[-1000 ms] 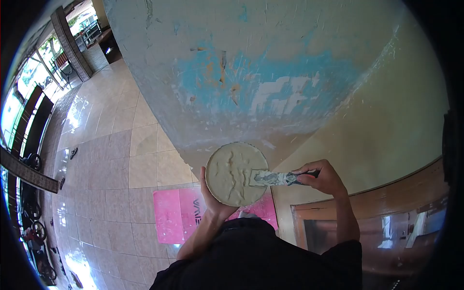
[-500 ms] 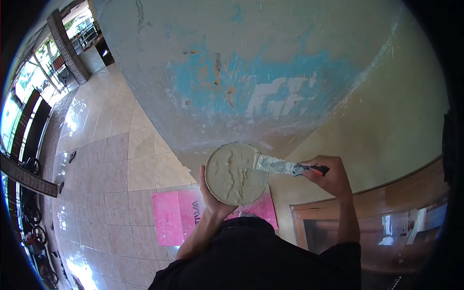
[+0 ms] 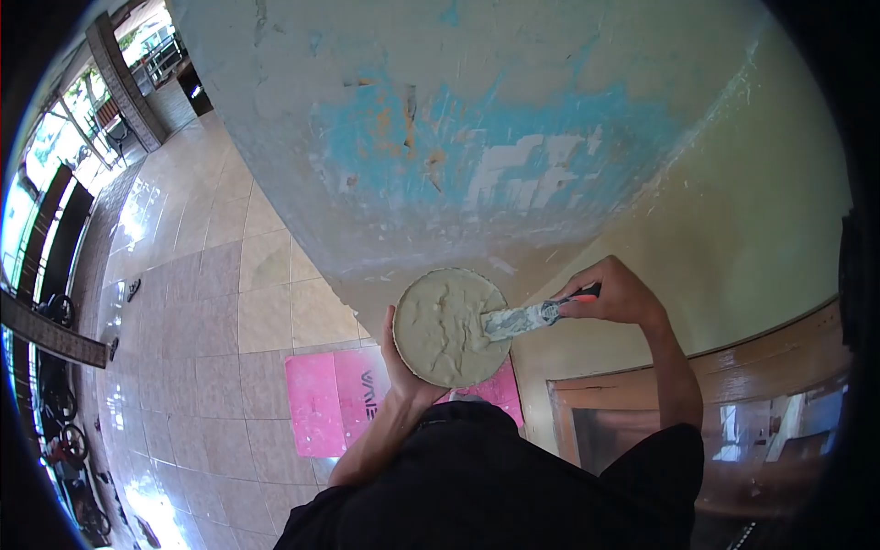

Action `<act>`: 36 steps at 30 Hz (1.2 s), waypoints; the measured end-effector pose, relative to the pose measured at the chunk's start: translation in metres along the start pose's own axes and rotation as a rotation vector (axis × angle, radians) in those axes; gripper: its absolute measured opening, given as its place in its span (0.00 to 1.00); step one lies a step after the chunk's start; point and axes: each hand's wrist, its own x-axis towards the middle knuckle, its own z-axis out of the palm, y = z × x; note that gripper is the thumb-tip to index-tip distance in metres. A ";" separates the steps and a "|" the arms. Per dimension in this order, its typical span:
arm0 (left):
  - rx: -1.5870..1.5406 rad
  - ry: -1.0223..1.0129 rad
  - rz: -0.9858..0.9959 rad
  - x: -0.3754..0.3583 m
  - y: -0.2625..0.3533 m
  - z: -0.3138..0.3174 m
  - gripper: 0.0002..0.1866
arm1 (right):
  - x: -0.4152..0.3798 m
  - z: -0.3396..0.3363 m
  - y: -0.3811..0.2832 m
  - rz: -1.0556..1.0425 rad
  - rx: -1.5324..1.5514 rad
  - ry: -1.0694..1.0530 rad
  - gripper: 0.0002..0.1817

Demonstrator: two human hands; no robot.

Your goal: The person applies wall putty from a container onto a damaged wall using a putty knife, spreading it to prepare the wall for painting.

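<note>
My left hand [image 3: 409, 383] is wrapped round the left and near side of a round tub [image 3: 400, 356]. Thick off-white putty [image 3: 435, 325] fills it close to the rim, with ridges and furrows across its surface. In my right hand [image 3: 616, 291] is the black-and-red handle of a putty knife [image 3: 522, 320], its blade smeared with putty. The blade's end lies in the putty at the tub's right side. Beyond the tub stands a wall [image 3: 302, 165] with a scraped blue patch [image 3: 440, 128] and white putty strokes [image 3: 522, 170] on it.
A pink board [image 3: 321, 403] lies on the tiled floor [image 3: 202, 312] below the tub. To the right is a wood-framed window or door [image 3: 605, 390]. Parked motorbikes [image 3: 69, 431] and a dark bench-like rail [image 3: 64, 243] are at the far left.
My right hand has risen slightly and shifted left, tilting the knife so its blade points lower into the putty. Fresh marks show near the blade. My left hand still holds the tub.
</note>
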 end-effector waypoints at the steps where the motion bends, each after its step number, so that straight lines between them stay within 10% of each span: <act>1: -0.002 0.003 0.006 0.000 0.000 0.000 0.40 | 0.004 0.006 0.005 -0.003 0.000 -0.006 0.13; 7: 0.033 0.065 0.014 0.002 -0.003 -0.010 0.43 | 0.017 0.034 0.003 -0.090 0.185 -0.001 0.12; 16: -0.083 0.006 0.107 -0.001 0.004 -0.008 0.41 | -0.024 0.027 -0.052 -0.568 -0.537 0.444 0.15; 36: -0.054 -0.069 0.042 -0.002 0.004 -0.011 0.40 | -0.029 0.017 -0.035 -0.129 -0.166 0.446 0.11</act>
